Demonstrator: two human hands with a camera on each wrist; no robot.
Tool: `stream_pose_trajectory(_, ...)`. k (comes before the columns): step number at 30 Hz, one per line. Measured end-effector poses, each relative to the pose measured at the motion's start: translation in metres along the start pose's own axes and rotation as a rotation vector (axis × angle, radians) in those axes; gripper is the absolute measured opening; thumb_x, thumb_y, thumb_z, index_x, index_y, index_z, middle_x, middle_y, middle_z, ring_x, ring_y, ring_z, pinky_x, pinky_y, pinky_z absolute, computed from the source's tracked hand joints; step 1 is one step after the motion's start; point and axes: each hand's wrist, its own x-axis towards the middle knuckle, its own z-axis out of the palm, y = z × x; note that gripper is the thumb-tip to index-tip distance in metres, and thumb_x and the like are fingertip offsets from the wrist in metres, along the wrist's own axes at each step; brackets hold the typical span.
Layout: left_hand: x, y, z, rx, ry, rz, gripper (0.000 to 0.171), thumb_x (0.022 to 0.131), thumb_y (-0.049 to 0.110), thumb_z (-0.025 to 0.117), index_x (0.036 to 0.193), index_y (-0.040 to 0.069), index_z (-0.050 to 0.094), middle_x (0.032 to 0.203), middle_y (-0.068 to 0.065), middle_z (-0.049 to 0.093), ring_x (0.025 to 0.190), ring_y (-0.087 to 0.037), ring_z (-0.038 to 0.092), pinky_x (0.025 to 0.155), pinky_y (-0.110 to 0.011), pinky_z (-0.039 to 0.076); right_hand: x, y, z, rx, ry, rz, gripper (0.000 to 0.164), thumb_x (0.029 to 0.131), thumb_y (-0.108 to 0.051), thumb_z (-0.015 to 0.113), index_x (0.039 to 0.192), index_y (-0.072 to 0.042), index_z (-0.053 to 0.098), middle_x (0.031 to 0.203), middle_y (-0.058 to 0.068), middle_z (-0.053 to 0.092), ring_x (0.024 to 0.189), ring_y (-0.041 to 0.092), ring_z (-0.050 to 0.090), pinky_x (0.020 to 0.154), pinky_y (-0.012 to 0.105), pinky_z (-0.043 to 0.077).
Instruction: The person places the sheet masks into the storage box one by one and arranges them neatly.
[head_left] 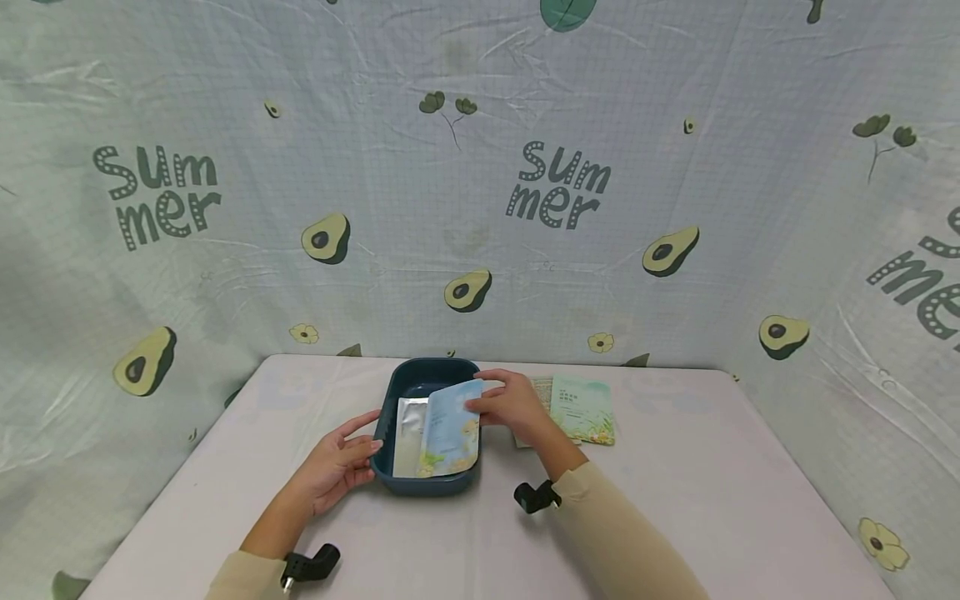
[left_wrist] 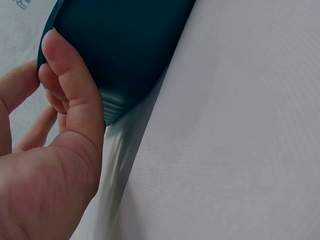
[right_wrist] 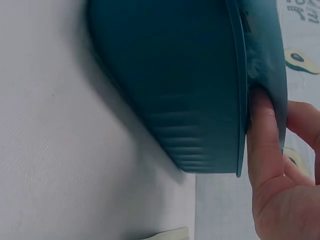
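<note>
A dark blue plastic bin stands on the table, with a silver packet lying inside it. My right hand pinches a light blue printed packet by its upper right edge, thumb on one face and fingers on the other. The packet lies slanted over the bin's right side and partly covers the silver one. In the right wrist view the pinched packet is right at the bin's rim. My left hand holds the bin's left rim, its thumb on the near side and fingers behind.
To the right of the bin lies a green printed packet, overlapping another packet with fine print that my right hand partly hides. A white cloth covers the table. Behind it hangs a curtain with avocado prints.
</note>
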Motion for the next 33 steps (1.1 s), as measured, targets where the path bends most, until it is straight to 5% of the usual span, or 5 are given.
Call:
stream_pose_trajectory(23,-0.001,0.002,0.001,-0.024,-0.002,-0.009,0.074,0.101,0.012,0.064,0.163,0.015,0.023,0.105,-0.001,0.064,0.073,-0.008,0.064,0.070,-0.022,0.059,0.002,-0.010,0.016,-0.303,-0.005,-0.070,0.066,0.082,-0.008,0.086,0.142,-0.006,0.059,0.092,0.007,0.073,0.074,0.017,0.073,0.076,0.033,0.063)
stream_pose_trajectory(33,-0.002,0.003,0.002,-0.035,-0.012,-0.002,0.074,0.101,0.010,0.063,0.163,0.013,0.022,0.105,-0.001,0.066,0.072,-0.008,0.063,0.069,-0.022,0.059,-0.002,-0.016,0.016,-0.335,0.016,-0.070,0.059,0.082,-0.007,0.085,0.136,-0.002,0.062,0.091,0.007,0.075,0.072,0.017,0.075,0.075,0.033,0.064)
